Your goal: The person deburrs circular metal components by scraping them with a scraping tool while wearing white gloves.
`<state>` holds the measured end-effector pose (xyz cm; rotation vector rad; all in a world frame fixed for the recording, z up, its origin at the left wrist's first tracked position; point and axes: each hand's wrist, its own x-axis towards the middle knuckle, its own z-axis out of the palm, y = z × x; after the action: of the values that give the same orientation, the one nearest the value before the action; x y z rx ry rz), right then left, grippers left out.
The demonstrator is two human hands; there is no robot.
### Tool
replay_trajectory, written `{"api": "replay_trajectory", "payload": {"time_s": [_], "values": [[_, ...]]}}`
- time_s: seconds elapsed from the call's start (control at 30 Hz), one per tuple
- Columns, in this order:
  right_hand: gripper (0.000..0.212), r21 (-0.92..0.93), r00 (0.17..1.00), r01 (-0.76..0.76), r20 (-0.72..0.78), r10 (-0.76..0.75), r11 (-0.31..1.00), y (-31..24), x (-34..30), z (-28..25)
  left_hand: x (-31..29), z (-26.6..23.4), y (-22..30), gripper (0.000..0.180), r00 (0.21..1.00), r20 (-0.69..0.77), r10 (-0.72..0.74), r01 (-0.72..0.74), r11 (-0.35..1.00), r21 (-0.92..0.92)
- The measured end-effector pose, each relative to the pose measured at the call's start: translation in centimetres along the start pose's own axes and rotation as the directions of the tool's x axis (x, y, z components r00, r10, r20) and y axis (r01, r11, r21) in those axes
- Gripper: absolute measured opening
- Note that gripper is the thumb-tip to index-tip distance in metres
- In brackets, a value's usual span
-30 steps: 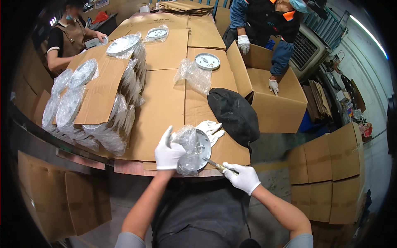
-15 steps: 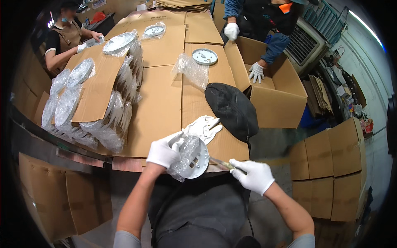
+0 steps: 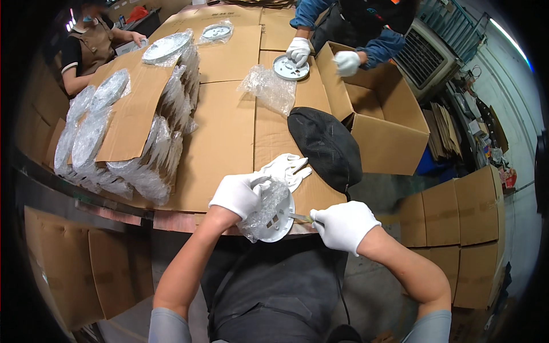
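Change: both gloved hands have drawn nearer the table edge since earlier.
Left hand (image 3: 235, 195): clenched on a round white disc (image 3: 278, 217) in crinkled plastic wrap.
Right hand (image 3: 343, 224): pinches a thin tool (image 3: 301, 217) against the disc.
Beyond: spare gloves (image 3: 286, 167), black cap (image 3: 326, 146), flat cardboard table (image 3: 229, 131).

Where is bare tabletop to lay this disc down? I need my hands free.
The widest bare cardboard lies between the bagged disc stacks on the left and the black cap. The near edge is crowded: spare gloves, left hand, bagged disc. The open box blocks the right.
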<state>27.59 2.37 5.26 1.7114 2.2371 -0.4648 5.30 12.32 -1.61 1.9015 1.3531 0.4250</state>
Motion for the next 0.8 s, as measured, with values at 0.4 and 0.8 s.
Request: {"api": "replay_trajectory", "payload": {"time_s": [0.4,0.8], "values": [[0.022,0.189,0.909,0.087,-0.416,0.000,0.978,2.5,-1.6,6.5,1.3,1.2,-3.0,0.029,0.998,-0.023,-0.056,0.051,0.983,-0.178],[0.024,0.436,0.799,0.213,-0.592,0.101,0.875,2.6,-0.9,9.4,1.6,0.2,-2.4,0.028,1.000,-0.005,-0.013,0.012,0.996,-0.086]]}}
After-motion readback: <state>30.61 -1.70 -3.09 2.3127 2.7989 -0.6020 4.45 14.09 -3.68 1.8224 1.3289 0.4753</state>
